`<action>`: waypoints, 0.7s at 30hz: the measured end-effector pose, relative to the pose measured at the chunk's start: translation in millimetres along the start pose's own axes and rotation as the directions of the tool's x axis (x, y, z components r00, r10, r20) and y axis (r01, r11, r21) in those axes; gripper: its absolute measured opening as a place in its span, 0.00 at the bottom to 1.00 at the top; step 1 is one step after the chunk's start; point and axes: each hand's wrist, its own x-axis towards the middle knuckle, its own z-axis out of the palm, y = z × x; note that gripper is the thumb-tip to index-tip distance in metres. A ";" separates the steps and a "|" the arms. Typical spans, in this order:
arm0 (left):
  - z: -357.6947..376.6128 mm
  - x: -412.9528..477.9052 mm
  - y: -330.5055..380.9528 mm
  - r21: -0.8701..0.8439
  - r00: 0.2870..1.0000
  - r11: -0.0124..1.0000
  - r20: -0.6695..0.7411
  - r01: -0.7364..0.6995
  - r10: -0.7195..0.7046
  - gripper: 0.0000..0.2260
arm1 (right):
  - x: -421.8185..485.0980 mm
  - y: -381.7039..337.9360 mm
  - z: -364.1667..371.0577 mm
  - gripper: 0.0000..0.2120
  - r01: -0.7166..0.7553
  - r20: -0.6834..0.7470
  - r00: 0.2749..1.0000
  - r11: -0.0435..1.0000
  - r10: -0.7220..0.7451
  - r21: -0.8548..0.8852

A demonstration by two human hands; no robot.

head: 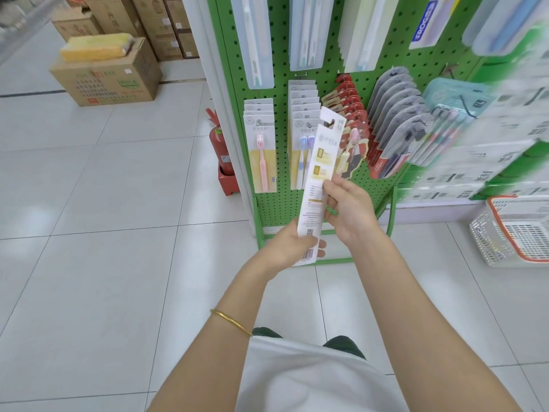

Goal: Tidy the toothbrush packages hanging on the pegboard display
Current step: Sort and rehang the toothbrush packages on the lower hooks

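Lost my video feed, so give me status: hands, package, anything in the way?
Left hand grips white toothbrush package at its bottom; right hand pinches its middle. Package held in front of green pegboard. No obstruction seen.

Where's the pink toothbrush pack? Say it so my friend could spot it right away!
Find the green pegboard. On its lower row, go to the leftmost stack of packs, nearest the red fire extinguisher. The front pack there holds a single pink toothbrush, while the next stack to its right shows blue and purple brushes.
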 end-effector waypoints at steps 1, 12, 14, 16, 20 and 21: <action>-1.0 0.1 0.1 -0.037 1.000 0.999 0.003 0.006 -0.006 0.17 | 0.2 -0.7 -1.7 0.07 -0.001 0.011 1.000 1.000 0.001 0.005; -27.5 9.2 31.0 -0.305 0.979 0.941 -0.183 -0.145 0.091 0.15 | -9.6 0.3 -2.5 0.05 0.001 0.234 0.972 0.999 0.008 -0.037; -34.6 9.9 41.1 -0.264 0.947 0.937 -0.282 -0.228 0.151 0.13 | -10.5 2.3 -1.3 0.04 -0.011 0.264 0.964 0.998 0.025 -0.058; -40.4 11.2 49.7 -0.215 0.905 0.933 -0.379 -0.288 0.191 0.12 | -10.8 3.9 -1.2 0.04 -0.022 0.294 0.955 0.997 0.043 -0.077; -45.9 10.7 62.9 -0.193 0.831 0.907 -0.504 -0.375 0.236 0.03 | -10.9 8.1 -3.9 0.02 -0.050 0.310 0.948 0.994 0.077 -0.095; -47.0 10.3 65.1 -0.201 0.824 0.900 -0.515 -0.386 0.238 0.03 | -10.7 9.4 -4.7 0.03 -0.058 0.307 0.948 0.994 0.083 -0.092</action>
